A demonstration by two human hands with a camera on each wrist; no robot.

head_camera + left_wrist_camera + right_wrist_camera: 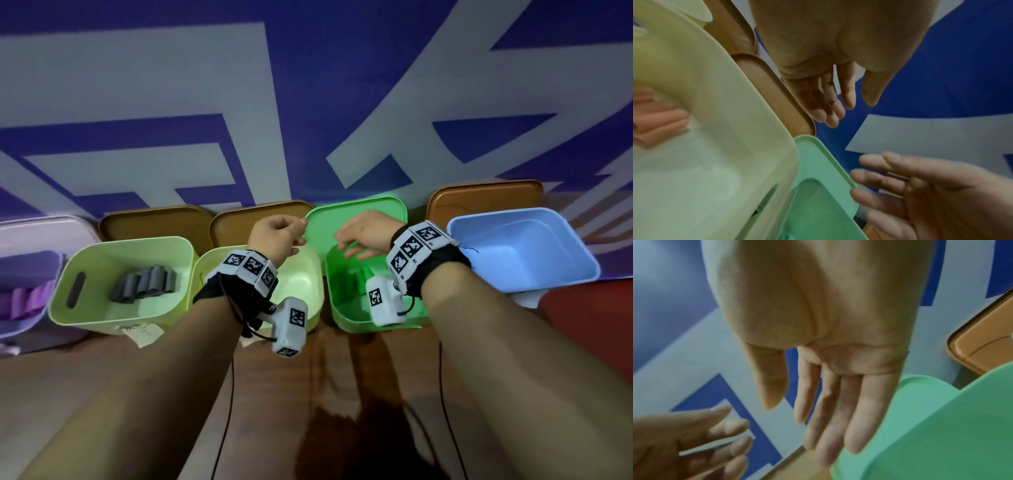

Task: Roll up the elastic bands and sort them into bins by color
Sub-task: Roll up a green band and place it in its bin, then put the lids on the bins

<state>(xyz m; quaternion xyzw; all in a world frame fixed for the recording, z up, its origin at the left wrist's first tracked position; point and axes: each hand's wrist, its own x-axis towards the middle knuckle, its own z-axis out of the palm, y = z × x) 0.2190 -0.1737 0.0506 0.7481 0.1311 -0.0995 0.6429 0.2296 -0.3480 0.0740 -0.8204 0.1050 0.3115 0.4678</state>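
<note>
Your right hand (368, 234) hangs released, fingers straight, above the green bin (346, 308), holding nothing (green rolls (359, 275) lie inside). Your left hand (275, 236) hovers beside it over the pale bin (308, 274), fingers loosely relaxed, empty too.

Behind my table (85, 373) I see a blue wall (308, 68) with big white shapes; the tabletop is brown wood, dimly lit.

Smooth, slightly glossy plastic is seen in the green bin (342, 308), the blue bin (513, 274) and the pale yellow-green bins (102, 308). The brown lids (479, 202) appear matt. A polished wood-grain surface (308, 394) is shown.
</note>
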